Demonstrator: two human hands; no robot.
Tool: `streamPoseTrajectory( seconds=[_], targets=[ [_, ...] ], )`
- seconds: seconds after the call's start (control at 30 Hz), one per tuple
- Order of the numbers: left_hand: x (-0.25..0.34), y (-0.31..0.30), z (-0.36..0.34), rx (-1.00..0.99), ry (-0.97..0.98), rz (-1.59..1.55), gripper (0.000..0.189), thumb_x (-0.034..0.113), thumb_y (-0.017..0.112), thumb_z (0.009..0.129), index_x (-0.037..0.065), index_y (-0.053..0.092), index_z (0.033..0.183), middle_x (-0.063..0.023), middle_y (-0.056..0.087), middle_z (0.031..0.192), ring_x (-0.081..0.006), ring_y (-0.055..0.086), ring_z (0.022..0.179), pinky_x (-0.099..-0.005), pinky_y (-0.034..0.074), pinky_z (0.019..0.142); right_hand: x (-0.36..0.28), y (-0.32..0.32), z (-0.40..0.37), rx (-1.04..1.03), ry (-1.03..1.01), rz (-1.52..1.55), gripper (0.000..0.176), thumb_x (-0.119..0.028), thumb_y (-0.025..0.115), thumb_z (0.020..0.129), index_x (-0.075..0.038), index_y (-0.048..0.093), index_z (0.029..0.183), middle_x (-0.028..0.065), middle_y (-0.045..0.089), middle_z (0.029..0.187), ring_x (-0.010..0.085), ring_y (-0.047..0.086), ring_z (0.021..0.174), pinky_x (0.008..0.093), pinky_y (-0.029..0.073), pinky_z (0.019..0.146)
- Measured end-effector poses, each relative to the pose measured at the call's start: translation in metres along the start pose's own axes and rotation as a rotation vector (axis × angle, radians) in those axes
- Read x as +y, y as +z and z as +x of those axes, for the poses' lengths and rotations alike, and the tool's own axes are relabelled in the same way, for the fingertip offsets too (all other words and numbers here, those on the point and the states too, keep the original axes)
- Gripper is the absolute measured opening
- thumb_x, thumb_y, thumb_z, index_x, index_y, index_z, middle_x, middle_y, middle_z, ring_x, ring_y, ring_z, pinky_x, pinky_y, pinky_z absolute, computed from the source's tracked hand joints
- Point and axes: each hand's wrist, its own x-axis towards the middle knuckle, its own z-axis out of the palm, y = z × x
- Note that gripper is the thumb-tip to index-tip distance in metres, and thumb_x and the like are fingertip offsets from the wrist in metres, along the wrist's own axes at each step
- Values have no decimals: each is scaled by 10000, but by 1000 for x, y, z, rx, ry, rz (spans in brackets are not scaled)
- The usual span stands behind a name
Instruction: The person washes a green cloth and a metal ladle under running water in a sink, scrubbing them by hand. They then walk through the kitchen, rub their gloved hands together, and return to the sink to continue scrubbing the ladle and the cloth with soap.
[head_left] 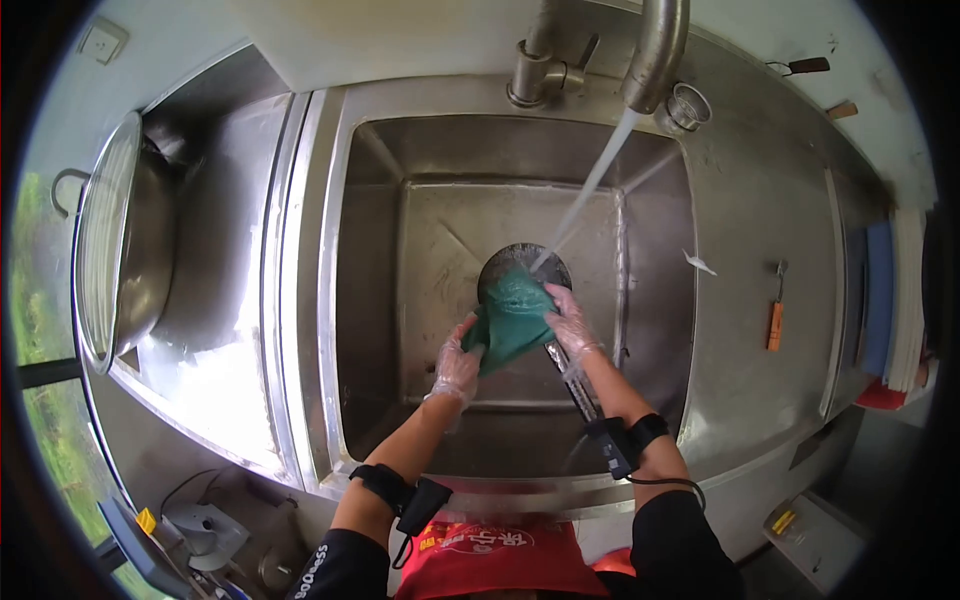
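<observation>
A green cloth is stretched between my two gloved hands, low inside the metal sink. My left hand grips its lower left side, fingers closed on the fabric. At its right edge, my right hand holds the cloth between thumb and fingers. Water runs from the faucet onto the cloth's upper edge. Partly hidden under the cloth lies a round, dark metal utensil. A long metal handle runs from under the cloth toward my right forearm; whether it joins the round part is hidden.
A large metal bowl leans at the left beside the steel counter. On the right counter lie an orange-handled tool and a small white scrap. A small round strainer sits behind the sink, near the tap lever.
</observation>
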Motion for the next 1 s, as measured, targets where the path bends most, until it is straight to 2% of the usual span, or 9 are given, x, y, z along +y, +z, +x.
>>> streamPoseTrajectory(
  seconds=[0.13,0.23,0.33,0.47,0.6,0.63,0.77,0.93,1.0],
  targets=[
    [-6,-3,8,24,-38,73,515,-40,559,758,19,463,1260,-111,580,1090,-190,570,978,-304,462,848,-9,-20,-12,-66,279,167,524,63,522,735,-40,435,1241,138,553,1127,248,550,1020,351,444,886],
    [40,12,10,43,2,-39,525,-34,581,751,3,460,1260,-106,588,1068,-188,587,934,-302,483,815,0,-13,24,-98,166,-447,528,-16,604,715,-50,463,1223,164,558,1125,283,553,1024,355,427,913],
    [41,9,26,-21,3,-109,528,4,599,745,-7,468,1256,-111,588,1073,-189,581,944,-293,474,815,-9,6,38,46,-93,-424,564,-90,657,681,-84,486,1219,192,557,1130,324,535,1061,367,408,942],
    [10,-15,22,-217,-88,269,559,84,627,736,-10,463,1262,-139,577,1100,-195,565,986,-291,454,837,-42,6,12,-443,134,-1150,450,-107,596,730,-104,551,1177,176,543,1198,331,507,1125,346,399,958],
    [29,-8,-1,-125,-252,69,535,115,624,743,-10,485,1244,-155,568,1132,-207,559,1019,-286,440,863,-37,7,27,157,165,-547,457,-96,582,735,-70,544,1190,198,520,1228,321,494,1145,342,367,992],
    [38,-5,-7,-59,-304,9,522,127,619,750,-12,493,1237,-160,566,1141,-211,557,1028,-284,435,872,-21,21,29,201,-58,-415,528,-61,576,731,-46,481,1250,205,504,1249,308,487,1163,344,365,992],
    [-2,-20,17,-154,-62,353,509,279,622,817,-13,496,1214,-137,575,1108,-217,573,991,-320,452,853,-50,37,8,-343,-157,-501,557,-33,565,732,-36,445,1276,175,485,1287,289,473,1187,348,363,995],
    [87,-7,-2,-274,-270,-430,410,370,594,856,43,548,1099,-100,603,998,-218,590,921,-355,477,833,-126,80,-31,-602,-693,-610,452,5,531,658,-32,537,1108,184,572,1062,346,555,996,390,456,872],
    [69,-24,17,-268,-223,-354,339,279,588,866,4,552,1060,-123,612,978,-222,596,905,-382,492,821,-126,94,-48,-582,-783,-632,405,21,538,650,-27,539,1052,163,573,1025,360,557,961,410,468,833]
  ],
)
